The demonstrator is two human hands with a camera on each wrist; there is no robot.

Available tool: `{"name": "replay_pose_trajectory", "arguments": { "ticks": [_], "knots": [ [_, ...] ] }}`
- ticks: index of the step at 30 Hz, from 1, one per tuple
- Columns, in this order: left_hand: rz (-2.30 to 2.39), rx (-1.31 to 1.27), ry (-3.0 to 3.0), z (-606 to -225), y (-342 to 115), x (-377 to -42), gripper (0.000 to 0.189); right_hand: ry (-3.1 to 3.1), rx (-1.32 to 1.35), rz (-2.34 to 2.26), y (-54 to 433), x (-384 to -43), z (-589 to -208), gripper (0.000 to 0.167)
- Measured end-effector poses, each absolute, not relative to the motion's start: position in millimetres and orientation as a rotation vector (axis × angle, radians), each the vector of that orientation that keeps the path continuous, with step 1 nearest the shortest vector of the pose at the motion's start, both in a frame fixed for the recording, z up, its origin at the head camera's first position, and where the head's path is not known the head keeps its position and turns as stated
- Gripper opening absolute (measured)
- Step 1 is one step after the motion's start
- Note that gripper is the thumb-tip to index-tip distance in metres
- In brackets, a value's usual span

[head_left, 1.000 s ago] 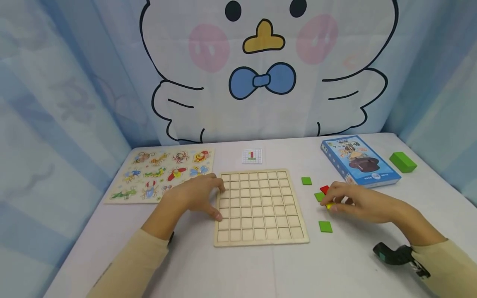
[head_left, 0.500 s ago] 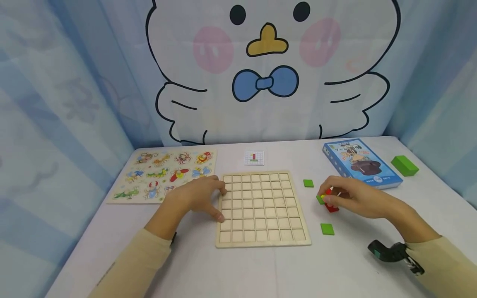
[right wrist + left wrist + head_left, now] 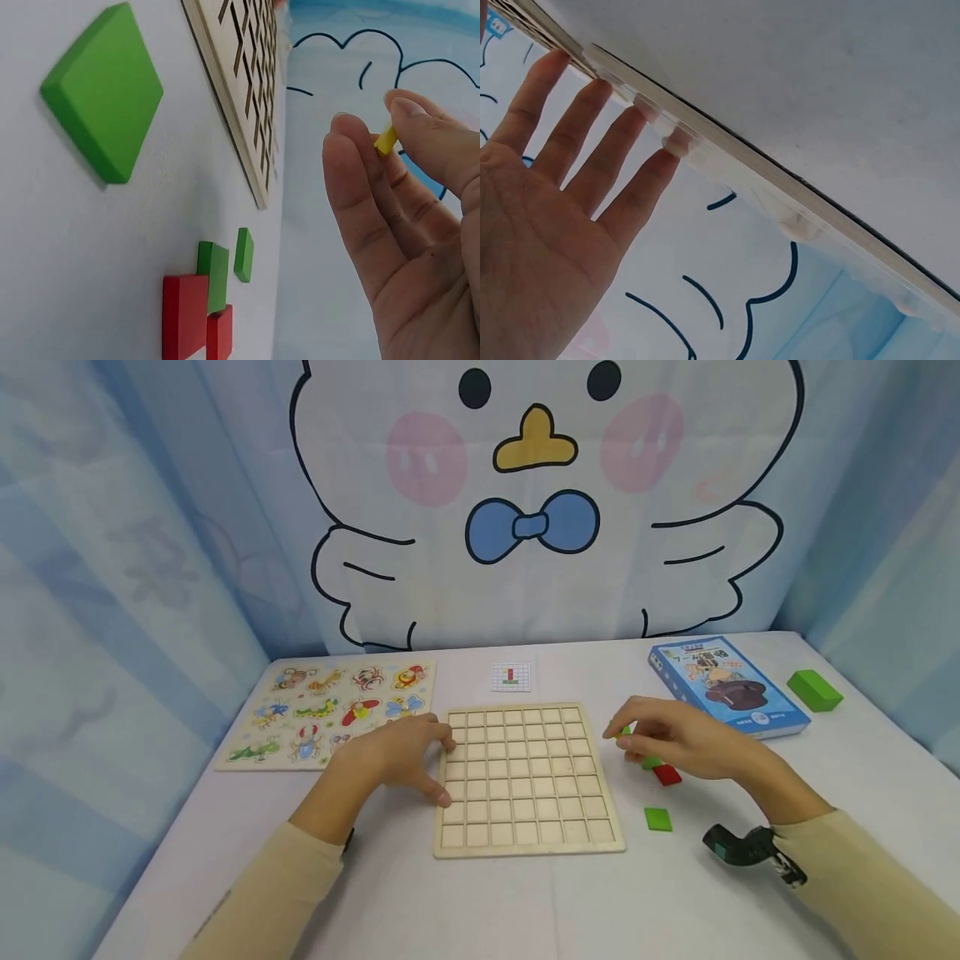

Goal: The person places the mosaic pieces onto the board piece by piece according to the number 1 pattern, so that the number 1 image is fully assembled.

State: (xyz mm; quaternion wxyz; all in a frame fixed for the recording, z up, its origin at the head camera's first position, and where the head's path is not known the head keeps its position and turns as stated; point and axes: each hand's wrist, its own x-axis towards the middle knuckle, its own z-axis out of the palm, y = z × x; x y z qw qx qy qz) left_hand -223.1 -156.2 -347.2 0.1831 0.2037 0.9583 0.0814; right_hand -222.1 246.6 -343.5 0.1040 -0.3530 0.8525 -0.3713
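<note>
A wooden grid board (image 3: pixel 525 777) lies flat on the table. My left hand (image 3: pixel 390 756) rests at its left edge, thumb and fingertips touching the frame; in the left wrist view the fingers (image 3: pixel 604 161) are mostly straight. Above the table, right of the board, my right hand (image 3: pixel 682 739) pinches a small yellow tile (image 3: pixel 386 141) between thumb and fingers. Below that hand lie a red tile (image 3: pixel 667 774) and a green tile (image 3: pixel 651 762). Another green tile (image 3: pixel 658 819) lies nearer. The right wrist view shows a second red tile (image 3: pixel 220 334) and a far green tile (image 3: pixel 244 255).
A board with insect pictures (image 3: pixel 322 710) lies on the left, partly behind the left hand. A small pattern card (image 3: pixel 511 677) is behind the grid board. At the back right are a blue box (image 3: pixel 727 685) and a green block (image 3: pixel 814 691). A printed curtain (image 3: pixel 525 593) hangs behind the table.
My right hand has picked up the yellow tile from the tile pile and moved left with it toward the grid board, uncovering a red tile. The left hand has stayed at the board's edge.
</note>
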Motion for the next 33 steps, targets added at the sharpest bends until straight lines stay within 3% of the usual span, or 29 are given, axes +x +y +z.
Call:
{"name": "replay_pose_trajectory", "arguments": {
  "ticks": [8,33],
  "knots": [
    [0.217,0.585,2.726,-346.9,-152.2,-226.6,0.07,2.555,-1.019,-1.065,240.6,-229.9,-340.4,0.027],
    [0.155,0.528,2.724,-345.4,-150.9,-222.9,0.076,2.567,-1.166,-1.085,198.6,-245.1,-344.5,0.03]
  ]
}}
